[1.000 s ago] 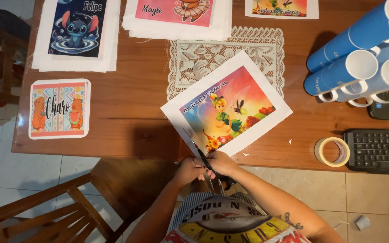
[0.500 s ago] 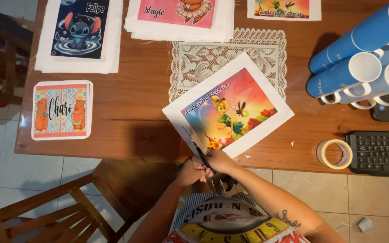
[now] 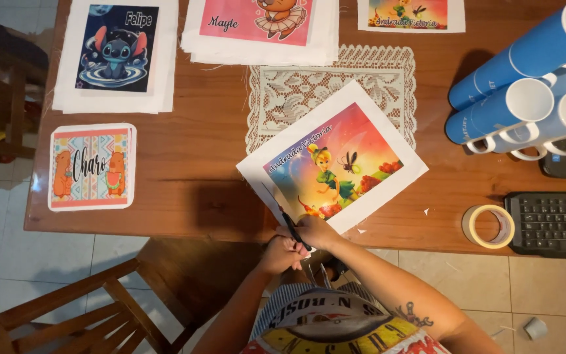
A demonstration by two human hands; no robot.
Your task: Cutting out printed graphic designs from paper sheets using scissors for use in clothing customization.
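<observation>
The fairy print (image 3: 333, 167), a white-bordered sheet w/ a colourful fairy pic, lies tilted on the desk (image 3: 191, 170), its near corner hanging over the front edge toward me. Its far part overlaps a cream lace doily (image 3: 296, 95). My right hand (image 3: 318, 231) is closed on that near edge, pinching the sheet. My left hand (image 3: 282, 252) is curled shut just beside it, below the desk edge; black scissors (image 3: 291, 226) sit between the two hands, blades up against the print's left border. Can't tell which hand actually works the handles.

Further out on the desk: a rounded-corner print w/ two orange animals (image 3: 92, 167) at left, a blue cartoon-creature print (image 3: 118, 49) on a white stack at far left, a pink print (image 3: 260, 23) on another stack in the middle, and a small fairy print (image 3: 411, 13) at the far edge. At right, blue tubes holding white mugs (image 3: 525, 78) lie on their sides, a roll of tape (image 3: 489, 226) sits near the front edge, a black keyboard (image 3: 551, 223) just beside it. A few tiny paper scraps lie near the print.

Desk is brown wood, glossy. Floor (image 3: 545, 282) is pale tile. A wooden chair (image 3: 80, 308) stands at lower left, well apart from my hands.
</observation>
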